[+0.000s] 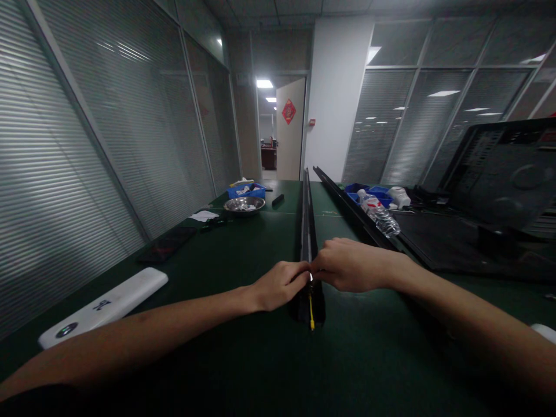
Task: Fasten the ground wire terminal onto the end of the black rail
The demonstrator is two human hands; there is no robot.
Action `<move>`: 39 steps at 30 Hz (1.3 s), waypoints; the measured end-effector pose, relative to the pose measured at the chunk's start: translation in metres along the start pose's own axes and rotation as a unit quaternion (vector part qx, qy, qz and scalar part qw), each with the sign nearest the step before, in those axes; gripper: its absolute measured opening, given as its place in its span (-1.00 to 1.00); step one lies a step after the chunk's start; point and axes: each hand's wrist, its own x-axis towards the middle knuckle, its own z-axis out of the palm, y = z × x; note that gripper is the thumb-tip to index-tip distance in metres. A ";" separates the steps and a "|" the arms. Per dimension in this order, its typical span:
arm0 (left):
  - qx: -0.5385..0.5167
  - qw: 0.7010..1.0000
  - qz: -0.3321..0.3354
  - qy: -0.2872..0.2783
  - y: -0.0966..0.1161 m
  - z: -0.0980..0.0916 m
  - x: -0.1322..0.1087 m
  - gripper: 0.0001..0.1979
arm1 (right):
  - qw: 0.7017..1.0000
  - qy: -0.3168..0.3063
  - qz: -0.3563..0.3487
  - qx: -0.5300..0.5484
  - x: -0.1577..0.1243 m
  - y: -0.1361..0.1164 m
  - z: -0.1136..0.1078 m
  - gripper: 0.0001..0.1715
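Observation:
A long black rail [307,231] with a channel along it lies lengthwise on the green table [269,249], its near end between my hands. My left hand [280,285] is closed in a pinch over the rail from the left. From the right, my right hand [350,265] is closed too, its fingertips meeting the left ones above the channel. What they pinch is mostly hidden; a small bright spot shows between the fingertips. Just below the fingers, a short yellow cable [311,310] with a yellow plug-like end points toward me at the rail's near end.
A second black rail [347,202] lies to the right, beside a plastic bottle [377,213] and blue bins [382,197]. Farther right stands a large dark panel [512,179]. At left are a white elongated device [106,304], a metal bowl [244,205] and a blue basket [256,191].

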 end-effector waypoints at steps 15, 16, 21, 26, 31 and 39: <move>-0.008 1.000 -0.008 -0.005 0.003 -0.002 -0.001 -0.71 | 1.000 0.008 0.001 0.008 -0.001 0.006 0.001 -0.75; -0.010 1.000 -0.009 -0.003 0.003 -0.002 -0.001 -0.70 | 1.000 0.008 0.001 0.007 -0.001 0.006 0.001 -0.74; -0.004 1.000 -0.013 -0.001 0.004 -0.002 -0.002 -0.69 | 1.000 0.015 -0.007 0.001 -0.002 0.004 0.000 -0.74; -0.011 1.000 -0.006 -0.016 0.005 -0.003 -0.002 -0.70 | 0.999 0.019 0.004 -0.028 -0.003 0.002 0.000 -0.77; -0.006 1.000 0.006 -0.022 0.002 -0.003 -0.001 -0.70 | 0.999 0.012 0.003 -0.031 -0.003 0.003 0.000 -0.77; -0.012 1.000 -0.004 -0.020 0.003 -0.003 -0.002 -0.69 | 1.000 -0.006 0.001 -0.022 -0.002 0.001 -0.003 -0.74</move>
